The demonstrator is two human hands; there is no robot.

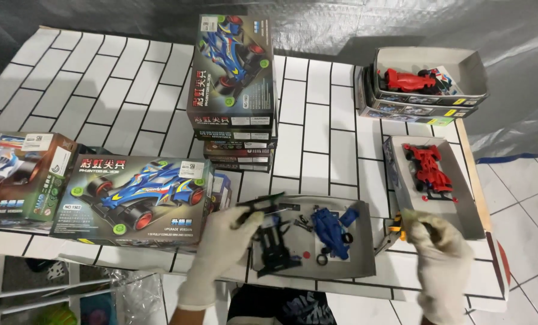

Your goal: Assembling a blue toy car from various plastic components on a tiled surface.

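My left hand (220, 241), in a white knit glove, pinches a thin black plastic part (263, 204) over the shallow grey tray (365, 265), lower centre. My right hand (434, 250), gloved too, grips a small yellow-handled tool (394, 229) just right of the tray. In the tray: black chassis (276, 250) & glossy blue body shell (331, 232). Glossy cardboard car boxes (133, 201) sit at left; red car (429, 170) in an open box at right.

- The tabletop (130, 78) wears white brick-pattern covering.
- Stacked toy-car boxes (233, 90) stand mid-tabletop.
- Two boxes (100, 198) lie at the left edge.
- Open trays (365, 265) line the near and right edges.
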